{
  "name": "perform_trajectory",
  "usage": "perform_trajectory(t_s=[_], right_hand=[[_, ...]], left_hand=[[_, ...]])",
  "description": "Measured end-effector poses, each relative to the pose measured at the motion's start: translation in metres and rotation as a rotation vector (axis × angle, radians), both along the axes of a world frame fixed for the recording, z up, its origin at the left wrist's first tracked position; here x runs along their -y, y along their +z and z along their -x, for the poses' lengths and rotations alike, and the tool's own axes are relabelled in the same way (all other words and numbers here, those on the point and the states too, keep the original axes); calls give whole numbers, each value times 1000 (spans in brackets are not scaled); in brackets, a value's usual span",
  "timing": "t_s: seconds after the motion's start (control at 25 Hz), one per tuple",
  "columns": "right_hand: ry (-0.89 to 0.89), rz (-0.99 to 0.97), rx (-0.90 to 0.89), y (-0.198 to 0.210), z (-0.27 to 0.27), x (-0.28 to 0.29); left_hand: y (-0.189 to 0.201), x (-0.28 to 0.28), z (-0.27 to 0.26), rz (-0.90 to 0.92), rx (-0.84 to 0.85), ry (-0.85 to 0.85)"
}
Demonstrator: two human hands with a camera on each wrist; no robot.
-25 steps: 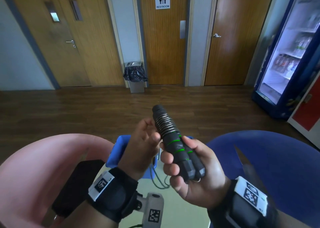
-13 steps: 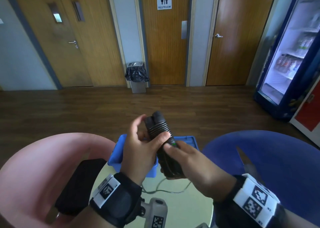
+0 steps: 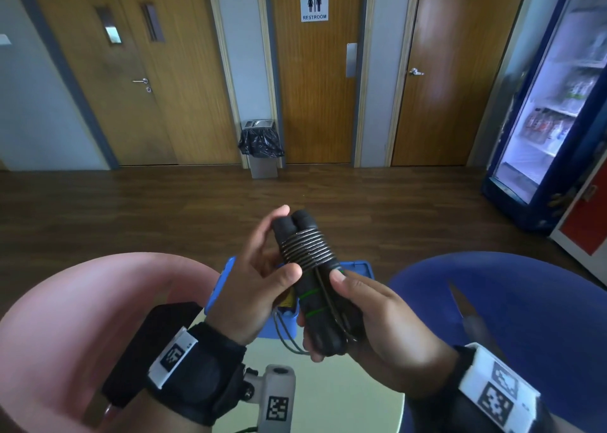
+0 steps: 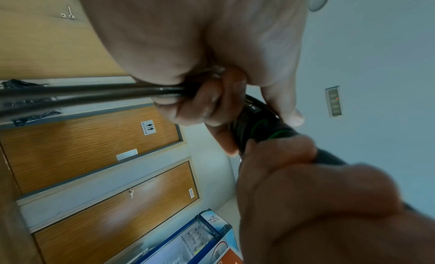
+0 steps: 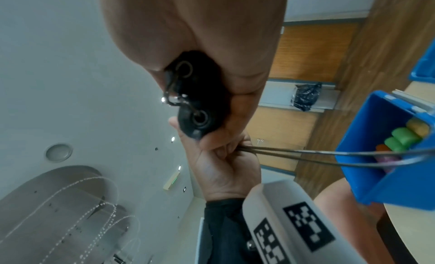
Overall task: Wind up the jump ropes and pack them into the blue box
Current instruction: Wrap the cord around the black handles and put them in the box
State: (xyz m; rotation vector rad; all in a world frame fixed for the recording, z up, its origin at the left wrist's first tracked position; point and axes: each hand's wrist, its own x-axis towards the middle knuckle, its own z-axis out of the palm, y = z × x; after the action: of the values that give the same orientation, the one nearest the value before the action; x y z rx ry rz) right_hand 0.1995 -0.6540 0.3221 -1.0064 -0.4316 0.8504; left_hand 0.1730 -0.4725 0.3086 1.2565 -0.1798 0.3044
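Jump rope (image 3: 307, 268) held above the worktop's far edge, in front of the blue box (image 3: 363, 266). Right hand (image 3: 371, 317) grips both handles; left hand (image 3: 262, 278) pinches the loose cord. Judged light; handles stiff, cord springy. Hold over the coils.

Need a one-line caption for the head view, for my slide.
Right hand grips paired black jump rope handles while left hand holds the coiled cord above the blue box.
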Motion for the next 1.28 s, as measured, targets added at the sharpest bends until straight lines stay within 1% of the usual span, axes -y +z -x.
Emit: perform_trajectory(t_s=[0.12, 0.2, 0.28, 0.36, 0.4, 0.44, 0.48, 0.56, 0.6, 0.68, 0.72, 0.76, 0.8, 0.88, 0.96, 1.04, 1.16, 1.28], right_hand=[[157, -125, -167, 2, -2, -2], [246, -210, -291, 2, -1, -5], [302, -294, -452, -3, 0, -10], [352, -296, -546, -7, 1, -13], [364, -220, -524, -8, 0, -13], [342, -97, -426, -9, -2, -14], [274, 48, -309, -11, -4, -13], [51, 258, -102, -13, -8, -12], [-27, 315, 9, -15, -9, -12], [-69, 438, 246, -16, -6, -15], [-72, 489, 326, -16, -4, -17], [-86, 509, 354, -15, -4, -18], [-100, 497, 333, -14, -5, -18], [-115, 407, 211, -9, -8, -17], [-98, 302, 87, -2, -8, -14], [-71, 213, 14, 5, -8, -12], [-68, 175, 3, 5, -10, -11], [-91, 180, 47, 1, -13, -8]], left_hand=[[1, -1, 1, 22, 25, -90], [3, 3, 0, 33, 22, -102], [2, 11, -3, 31, 15, -72], [-1, 18, -6, 43, -9, 5], [-2, 19, -7, 71, -26, 45], [-4, 18, -7, 97, -43, 90], [-6, 16, -6, 107, -52, 137], [-10, 14, -6, 54, -57, 239], [-11, 15, -6, 8, -71, 290], [-14, 18, -7, -61, -115, 362], [-15, 20, -7, -80, -130, 373], [-15, 20, -8, -93, -135, 373], [-14, 20, -9, -96, -133, 368], [-12, 17, -11, -65, -109, 348], [-8, 14, -10, -11, -80, 315], [-9, 11, -11, 5, -72, 286], [-14, 7, -11, 29, -75, 208], [-13, 6, -11, 31, -83, 134]])
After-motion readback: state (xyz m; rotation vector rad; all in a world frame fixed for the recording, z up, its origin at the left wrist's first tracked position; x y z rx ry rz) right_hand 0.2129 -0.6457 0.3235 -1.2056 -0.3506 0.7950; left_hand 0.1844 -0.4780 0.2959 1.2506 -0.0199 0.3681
